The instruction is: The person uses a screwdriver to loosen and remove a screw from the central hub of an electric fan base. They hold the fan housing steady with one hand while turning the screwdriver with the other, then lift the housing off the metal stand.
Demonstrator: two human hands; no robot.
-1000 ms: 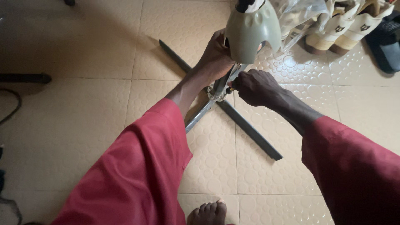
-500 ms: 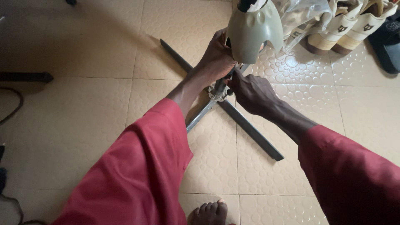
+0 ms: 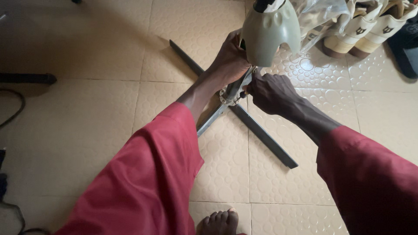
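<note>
In the upper centre of the frame, the left hand (image 3: 230, 63) is wrapping closed around the upright metal pole (image 3: 238, 85) just under the grey-green plastic housing (image 3: 271, 32), while the right hand (image 3: 271, 92) is closing in a fist against the pole's right side, just above the joint where it is meeting the cross-shaped base (image 3: 261, 134). What the right fist is gripping cannot be told. The base is lying flat on the cream tiled floor (image 3: 87, 122), its dark bars extending toward upper left and lower right, with pale shoes (image 3: 348, 37) sitting at upper right.
</note>
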